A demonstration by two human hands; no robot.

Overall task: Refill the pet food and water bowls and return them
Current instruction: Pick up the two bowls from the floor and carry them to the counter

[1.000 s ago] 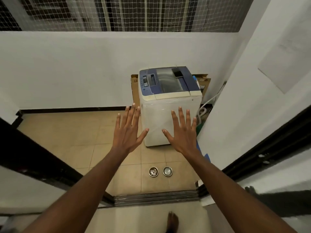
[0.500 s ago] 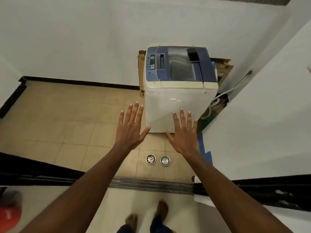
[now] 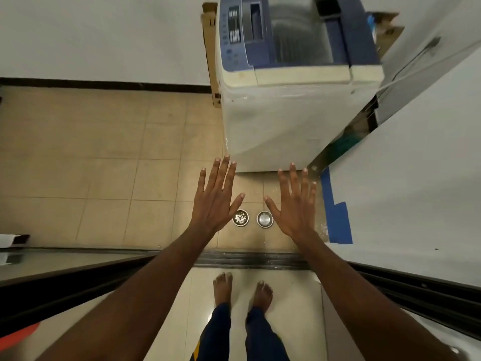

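Food bowl (image 3: 240,218): on the tiled floor, in front of the washing machine (image 3: 291,100), on the far side of the door track (image 3: 250,260); some kibble lies in it.
Water bowl (image 3: 265,219): just beside the food bowl, on its right; the pair makes a left-to-right row.
Left hand (image 3: 214,201): flat, fingers spread, holding nothing, in the picture beside the food bowl, so likely its hand.
Right hand (image 3: 295,205): the same, spread and holding nothing, beside the water bowl.
Height: both hands seem well above the bowls; the person stands, so must probably bend down.
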